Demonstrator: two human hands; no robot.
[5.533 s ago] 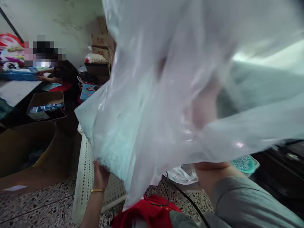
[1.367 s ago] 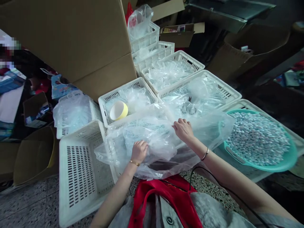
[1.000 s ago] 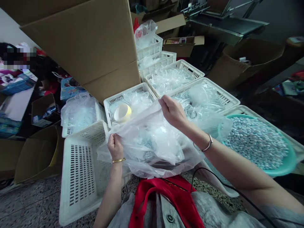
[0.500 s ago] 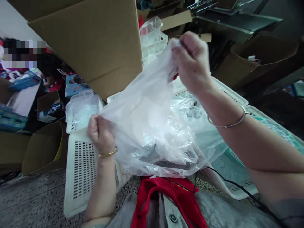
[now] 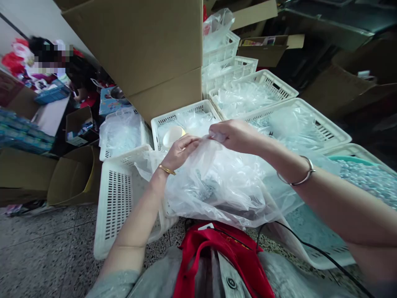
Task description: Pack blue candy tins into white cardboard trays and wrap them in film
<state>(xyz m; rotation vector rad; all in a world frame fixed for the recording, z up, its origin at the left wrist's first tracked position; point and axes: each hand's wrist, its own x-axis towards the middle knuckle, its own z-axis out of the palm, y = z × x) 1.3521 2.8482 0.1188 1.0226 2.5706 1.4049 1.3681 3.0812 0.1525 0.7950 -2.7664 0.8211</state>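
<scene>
While hands (image 5: 180, 152) (image 5: 234, 134) hold plastic bag (image 5: 226, 174), crates (image 5: 114, 207) around

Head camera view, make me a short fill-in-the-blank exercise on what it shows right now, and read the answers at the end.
1. The bracelet by the left hand is ____-coloured.
2. The bangle by the right hand is ____-coloured.
3. The plastic bag is touched by ____ of these hands.
4. In the picture, the teal basin lies to the ____ of the plastic bag.

Missing words: gold; silver; both; right.
</scene>
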